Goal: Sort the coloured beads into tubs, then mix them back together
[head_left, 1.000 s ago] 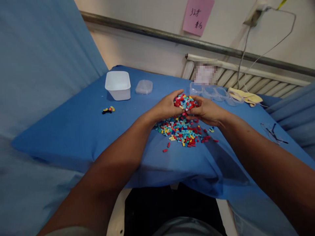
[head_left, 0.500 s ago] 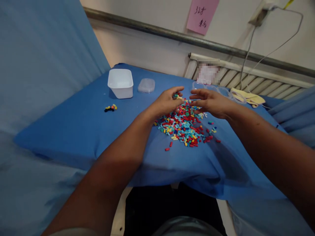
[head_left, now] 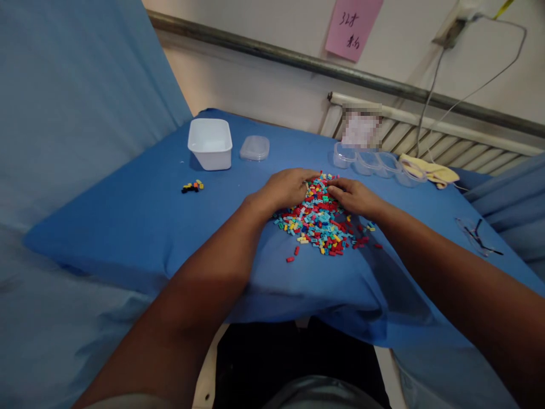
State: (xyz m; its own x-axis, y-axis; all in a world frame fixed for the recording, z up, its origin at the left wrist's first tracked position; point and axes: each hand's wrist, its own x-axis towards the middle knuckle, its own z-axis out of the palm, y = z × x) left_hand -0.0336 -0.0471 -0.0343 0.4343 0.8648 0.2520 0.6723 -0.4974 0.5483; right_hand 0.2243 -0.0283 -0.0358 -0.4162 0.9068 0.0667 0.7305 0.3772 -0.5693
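Now both palms down, left hand (head_left: pixel 286 190) and right hand (head_left: pixel 351 196), fingers loosely spread on the bead pile (head_left: pixel 320 223), its long axis toward the person.

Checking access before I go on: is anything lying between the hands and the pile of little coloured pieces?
Nothing visible does. The left hand and right hand already rest on the far edge of the pile of coloured pieces on the blue cloth. The white tub and clear lid sit well off to the left.
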